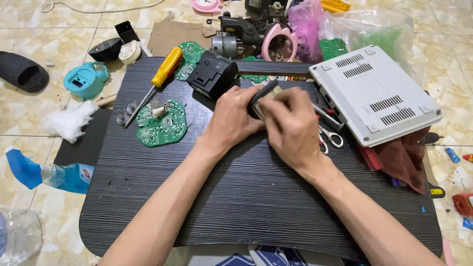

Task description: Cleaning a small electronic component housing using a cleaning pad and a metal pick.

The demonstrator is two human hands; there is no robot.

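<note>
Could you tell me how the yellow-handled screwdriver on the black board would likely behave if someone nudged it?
The screwdriver looks stiff, with a rounded handle and thin metal shaft, so it would probably roll or pivot rather than slide. Its handle overlaps a green circuit board, which may check the roll. The black board has a fine ribbed grain, likely adding some grip.

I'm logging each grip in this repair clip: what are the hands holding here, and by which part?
Both the left hand and right hand clasp one small black-and-beige plastic part, gripped around its sides; fingers hide most of it.

Round green circuit board [161, 124] sits at 9 o'clock on the dark woodgrain tray [236, 197], yellow-handled screwdriver [166, 67] at 11, grey vented plastic casing [374, 93] at 2, teal clock shell [84, 80] far left.
</note>
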